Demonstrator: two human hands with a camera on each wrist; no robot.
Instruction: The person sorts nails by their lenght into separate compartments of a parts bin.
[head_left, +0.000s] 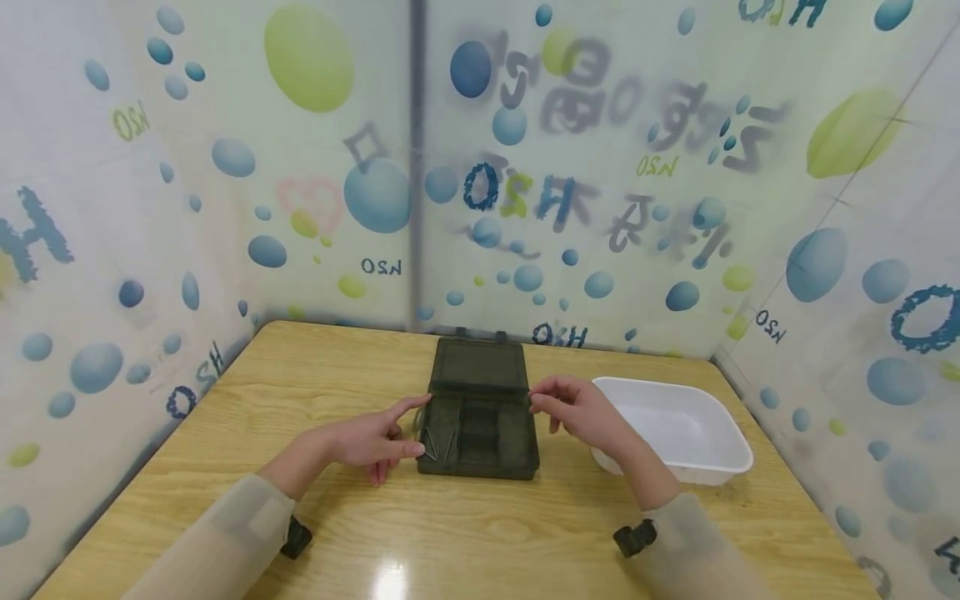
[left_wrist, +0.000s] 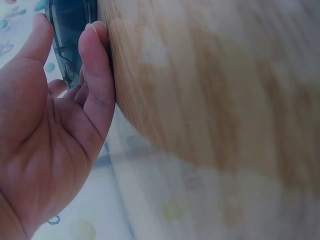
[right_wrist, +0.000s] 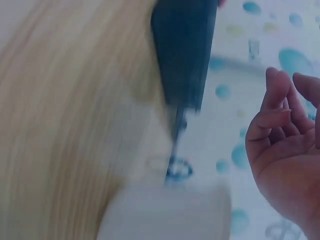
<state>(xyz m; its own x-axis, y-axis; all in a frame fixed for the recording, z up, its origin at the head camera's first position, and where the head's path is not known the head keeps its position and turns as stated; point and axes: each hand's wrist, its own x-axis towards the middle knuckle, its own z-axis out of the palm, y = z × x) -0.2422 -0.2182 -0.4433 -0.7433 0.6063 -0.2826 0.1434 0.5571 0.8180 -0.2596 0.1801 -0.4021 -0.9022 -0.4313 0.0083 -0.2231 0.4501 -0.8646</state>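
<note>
A dark, see-through plastic case (head_left: 480, 462) lies on the table with its lid (head_left: 480, 364) tipped back. Several thin metal pieces (head_left: 430, 444), like pins or nails, lie in its left part; their exact kind is too small to tell. My left hand (head_left: 363, 439) rests at the case's left side, index finger extended by the hinge and thumb near the front left. At the right side, by the hinge, is my right hand (head_left: 581, 410) with bent fingers. The right wrist view shows nothing between that hand's (right_wrist: 290, 150) thumb and fingers.
A white plastic tub (head_left: 675, 421) stands to the right of the case, close to my right forearm. The wooden table (head_left: 480, 533) meets a wall sheet printed with bubbles (head_left: 378, 196) at the back. Dark bands (head_left: 635, 537) sit on both wrists.
</note>
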